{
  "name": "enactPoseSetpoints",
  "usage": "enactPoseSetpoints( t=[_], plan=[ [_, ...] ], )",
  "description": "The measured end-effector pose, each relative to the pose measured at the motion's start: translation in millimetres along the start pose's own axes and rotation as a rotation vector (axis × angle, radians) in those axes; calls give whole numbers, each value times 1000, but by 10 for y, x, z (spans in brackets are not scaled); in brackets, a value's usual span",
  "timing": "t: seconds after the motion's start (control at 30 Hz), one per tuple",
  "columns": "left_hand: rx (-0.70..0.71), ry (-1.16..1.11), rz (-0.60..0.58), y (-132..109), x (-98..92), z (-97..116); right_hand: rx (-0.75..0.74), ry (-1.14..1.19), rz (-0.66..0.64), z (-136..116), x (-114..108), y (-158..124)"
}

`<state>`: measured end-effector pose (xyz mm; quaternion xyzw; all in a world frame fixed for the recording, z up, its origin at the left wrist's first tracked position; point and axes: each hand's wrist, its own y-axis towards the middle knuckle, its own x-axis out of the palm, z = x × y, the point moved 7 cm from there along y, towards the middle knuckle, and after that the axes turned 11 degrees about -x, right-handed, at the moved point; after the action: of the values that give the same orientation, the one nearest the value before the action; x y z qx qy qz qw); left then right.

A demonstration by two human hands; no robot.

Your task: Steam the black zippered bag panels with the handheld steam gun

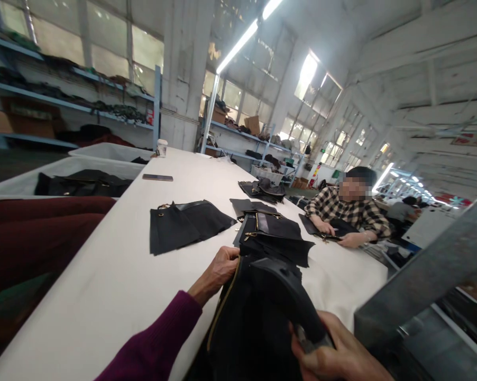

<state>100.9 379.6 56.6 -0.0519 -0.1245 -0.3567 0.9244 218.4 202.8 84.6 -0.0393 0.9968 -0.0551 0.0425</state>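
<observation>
Head view centres on a black fabric piece with a gold zip down its left side, raised above the near part of the white desk; its lower end is cut off by the bottom edge. The person's left hand grips its upper left edge beside the zip, some fingertips hidden by cloth. The right hand is closed around a dark curved tool, whose kind I cannot tell and whose far end merges with the black fabric. Beyond lie three groups of black pieces: a stack with gold zips just ahead, a spread set to the left and a heap farther off; the layers in each overlap too much to count. One phone and one cup sit toward the far left. Across the desk, one co-worker in a checked shirt has both hands on another dark piece, partly covered by them. Two white bins stand at left, the nearer one cut off by the frame.
</observation>
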Motion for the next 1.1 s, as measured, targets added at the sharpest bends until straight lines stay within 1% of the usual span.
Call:
enactPoseSetpoints(
  t=[0.07, 0.13, 0.23, 0.33, 0.43, 0.5, 0.57, 0.63, 0.7, 0.8, 0.87, 0.97, 1.1],
  plan=[
    [-7, -23, -29, -52, 69, 41, -10, 60, -45, -32, 77, 119],
    [-22, -50, -60, -88, 125, 43, -67, 86, -35, -105, 71, 235],
    [-34, -113, -67, -90, 148, -12, -174, 77, 62, -269, -61, 332],
    [-28, -181, -27, -41, 104, -79, -169, 69, 141, -361, -178, 287],
    [-35, -229, -4, 2, 63, -121, -101, 69, 146, -319, -165, 157],
    [-40, -251, -8, 4, 57, -123, -42, 74, 112, -217, -83, 88],
    [-38, -265, -21, -17, 68, -108, -10, 85, 65, -117, 16, 79],
    [-40, -269, -39, -46, 95, -95, -25, 87, 29, -77, 85, 144],
    [-50, -267, -55, -64, 127, -97, -86, 75, 24, -127, 88, 259],
    [-61, -289, -42, -51, 129, -125, -165, 63, 68, -284, -10, 407],
    [-66, -317, -10, -19, 85, -152, -181, 66, 109, -364, -102, 426],
    [-89, -359, 29, 41, -15, -202, -175, 80, 146, -383, -214, 320],
    [-128, -405, 47, 100, -126, -275, -124, 45, 174, -249, -322, 97]
  ],
)
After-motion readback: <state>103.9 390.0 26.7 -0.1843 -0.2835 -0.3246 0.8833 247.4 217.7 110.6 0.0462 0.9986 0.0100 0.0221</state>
